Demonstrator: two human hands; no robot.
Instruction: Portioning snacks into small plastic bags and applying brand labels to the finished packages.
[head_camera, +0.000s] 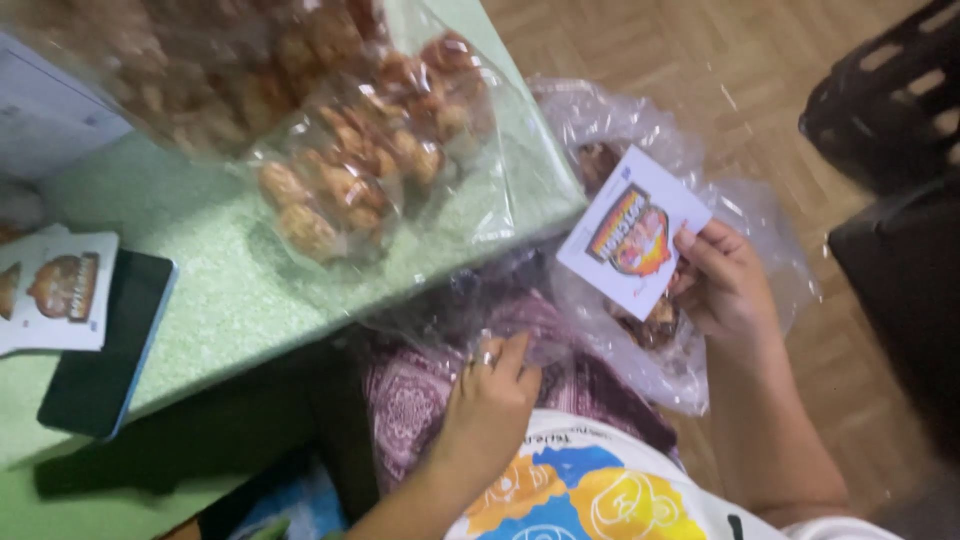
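My right hand (727, 285) holds a small white label card (633, 232) with a colourful printed picture, above a clear plastic bag (700, 210) with brown fried snacks inside, resting in my lap. My left hand (492, 395), with a ring on one finger, pinches the crinkled edge of that plastic near the table's edge. On the pale green table (215, 300) lie several clear bags of brown fried snacks (345, 170).
A dark phone (105, 345) lies at the table's left with white printed label cards (55, 290) partly on it. A white paper (45, 115) sits at the far left. Dark baskets (890, 110) stand on the wooden floor (720, 60) at right.
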